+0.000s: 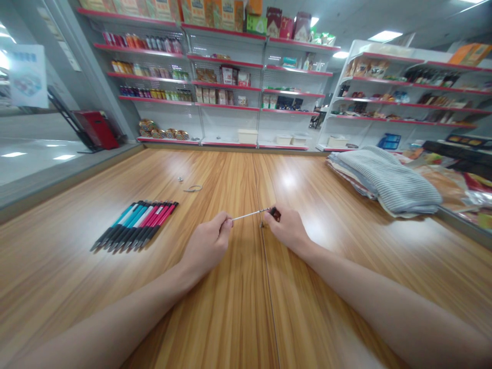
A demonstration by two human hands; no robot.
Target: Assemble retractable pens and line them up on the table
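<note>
A thin, pale, straight strip or rod (pixel 247 214) spans the gap between my two hands above the wooden table. My left hand (pixel 207 243) is closed, pinching its left end between thumb and forefinger. At the other end, my right hand (pixel 289 228) closes around a small dark piece (pixel 274 213) that meets the strip; its exact kind is partly hidden by the fingers. A tiny metallic bit (pixel 262 224) shows just below, close to the table seam. Left of my left hand lies a row of pens (pixel 134 225) with blue, white and pink barrels and black grips.
A thin grey loop (pixel 192 188) and a small metal piece (pixel 180 179) lie beyond the pens. Folded striped cloth (pixel 392 179) is stacked at the right, beside plastic packages (pixel 446 184). Stocked shelves (pixel 226 87) stand past the far edge of the wooden table (pixel 226 318).
</note>
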